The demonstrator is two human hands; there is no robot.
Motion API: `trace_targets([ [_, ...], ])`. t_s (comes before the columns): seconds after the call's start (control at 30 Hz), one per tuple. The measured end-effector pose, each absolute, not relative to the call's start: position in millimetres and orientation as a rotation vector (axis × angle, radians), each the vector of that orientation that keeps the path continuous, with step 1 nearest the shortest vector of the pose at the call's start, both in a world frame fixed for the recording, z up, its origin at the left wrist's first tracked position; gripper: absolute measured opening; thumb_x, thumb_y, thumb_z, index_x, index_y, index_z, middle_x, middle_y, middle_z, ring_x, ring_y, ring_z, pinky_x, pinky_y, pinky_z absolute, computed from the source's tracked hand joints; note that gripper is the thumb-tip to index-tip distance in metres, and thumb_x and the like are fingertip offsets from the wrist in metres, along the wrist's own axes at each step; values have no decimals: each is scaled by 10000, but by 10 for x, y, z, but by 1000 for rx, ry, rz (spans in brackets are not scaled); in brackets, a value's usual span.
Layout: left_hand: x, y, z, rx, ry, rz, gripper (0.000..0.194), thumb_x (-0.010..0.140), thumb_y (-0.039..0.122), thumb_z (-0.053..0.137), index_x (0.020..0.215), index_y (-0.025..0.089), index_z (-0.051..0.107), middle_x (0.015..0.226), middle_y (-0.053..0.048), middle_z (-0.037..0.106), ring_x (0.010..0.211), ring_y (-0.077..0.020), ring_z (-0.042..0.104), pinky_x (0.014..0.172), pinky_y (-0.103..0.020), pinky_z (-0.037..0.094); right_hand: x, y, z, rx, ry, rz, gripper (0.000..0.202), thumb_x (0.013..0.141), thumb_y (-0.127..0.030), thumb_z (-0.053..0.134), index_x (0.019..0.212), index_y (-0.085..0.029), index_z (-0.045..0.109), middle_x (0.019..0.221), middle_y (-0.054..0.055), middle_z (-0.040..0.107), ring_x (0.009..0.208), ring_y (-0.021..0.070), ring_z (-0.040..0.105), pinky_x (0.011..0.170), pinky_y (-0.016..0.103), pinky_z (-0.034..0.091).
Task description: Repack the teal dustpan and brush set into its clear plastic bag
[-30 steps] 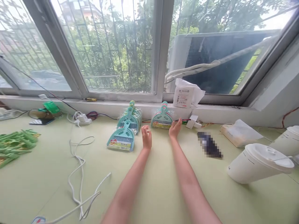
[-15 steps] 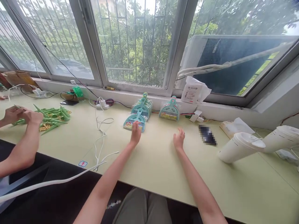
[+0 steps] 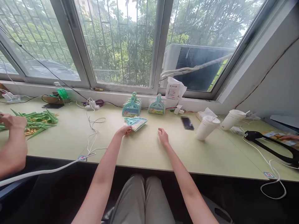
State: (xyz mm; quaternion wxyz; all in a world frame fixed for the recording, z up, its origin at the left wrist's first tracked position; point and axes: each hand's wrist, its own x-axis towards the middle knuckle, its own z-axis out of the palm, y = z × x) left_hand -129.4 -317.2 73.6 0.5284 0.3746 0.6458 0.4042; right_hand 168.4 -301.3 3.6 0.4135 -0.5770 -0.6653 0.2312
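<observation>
My left hand [image 3: 124,130] grips the near end of a teal mini dustpan-and-brush set in a clear wrapper [image 3: 136,123], tilted just above the pale green table [image 3: 149,149]. My right hand [image 3: 163,136] hovers open a little to the right of it, holding nothing. Behind, a stack of the same teal sets [image 3: 131,108] leans against the window sill, with a single set [image 3: 157,106] standing beside it.
Two white lidded cups [image 3: 206,128] [image 3: 231,119] stand to the right, by a dark phone [image 3: 187,122]. White cables [image 3: 92,130] trail left of my arm. Another person's hands [image 3: 12,122] work at green plastic pieces [image 3: 37,119] far left. A black tool [image 3: 268,143] lies far right.
My left hand reached the front teal set, took hold of it and drew it toward me off the stack. My right hand pulled back from the sill. The view backed away from the table.
</observation>
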Motion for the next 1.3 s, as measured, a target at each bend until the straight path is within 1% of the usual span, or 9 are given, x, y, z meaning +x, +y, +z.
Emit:
trace_targets([
  [0.17, -696, -3296, 561, 846, 1289, 969, 166, 700, 160, 605, 859, 142, 560, 768, -67, 657, 592, -110, 601, 542, -211, 453, 1675, -3192, 143, -1135, -1646, 251, 389, 937, -338, 348, 1291, -217, 456, 1302, 91, 553, 1208, 211, 490, 1021, 412, 369],
  [0.4, -234, -3151, 404, 866, 1115, 1153, 303, 623, 154, 679, 873, 168, 509, 736, 7, 633, 520, -53, 541, 542, -176, 442, 1638, -3307, 220, -1072, -1787, 45, 290, 943, -309, 364, 1131, -191, 551, 1144, 109, 602, 1124, 234, 514, 958, 413, 394],
  [0.57, -280, -3059, 350, 816, 1007, 1272, 465, 590, 158, 681, 1010, 195, 484, 844, 4, 662, 626, -67, 613, 611, -178, 476, 1679, -3153, 171, -1181, -1715, 374, 393, 946, -403, 311, 862, -187, 629, 851, 80, 651, 826, 202, 596, 805, 344, 456],
  [0.67, -369, -3078, 315, 839, 945, 1274, 537, 573, 171, 705, 1060, 214, 483, 900, -5, 673, 692, -92, 641, 667, -208, 498, 1674, -3086, 181, -1145, -1597, 685, 460, 929, -486, 325, 909, -184, 672, 740, 41, 655, 650, 158, 592, 690, 289, 468],
  [0.8, -404, -3088, 296, 986, 984, 1200, 654, 589, 185, 717, 1186, 232, 454, 934, -21, 680, 713, -126, 655, 713, -261, 512, 1668, -3034, 201, -1148, -1353, 814, 482, 875, -556, 418, 977, -181, 702, 604, -6, 601, 553, 130, 548, 620, 260, 465],
  [0.93, -326, -3082, 319, 1051, 987, 1129, 746, 598, 193, 722, 1265, 230, 391, 907, -20, 679, 706, -132, 656, 716, -275, 517, 1701, -2983, 181, -1119, -1092, 1097, 453, 779, -488, 608, 1117, -187, 621, 806, 17, 672, 685, 137, 628, 697, 279, 524],
  [1.03, -268, -3120, 370, 1111, 950, 1068, 792, 613, 208, 723, 1313, 256, 355, 927, -16, 675, 730, -143, 662, 722, -297, 533, 1735, -2974, 173, -990, -972, 1273, 403, 723, -394, 690, 1059, -195, 591, 961, 41, 669, 856, 151, 654, 849, 313, 530],
  [1.13, -247, -3180, 442, 1213, 918, 956, 813, 641, 242, 728, 1351, 281, 334, 987, -33, 676, 769, -164, 676, 734, -317, 542, 1757, -2994, 181, -952, -928, 1232, 356, 697, -349, 704, 987, -193, 566, 1007, 51, 651, 966, 164, 626, 926, 329, 502],
  [1.3, -255, -3218, 524, 1350, 955, 774, 793, 683, 297, 733, 1376, 263, 349, 934, -66, 695, 774, -210, 692, 724, -333, 543, 1784, -3027, 208, -1172, -829, 947, 445, 704, -336, 669, 1086, -201, 485, 1193, 101, 579, 1058, 187, 591, 931, 352, 492],
])
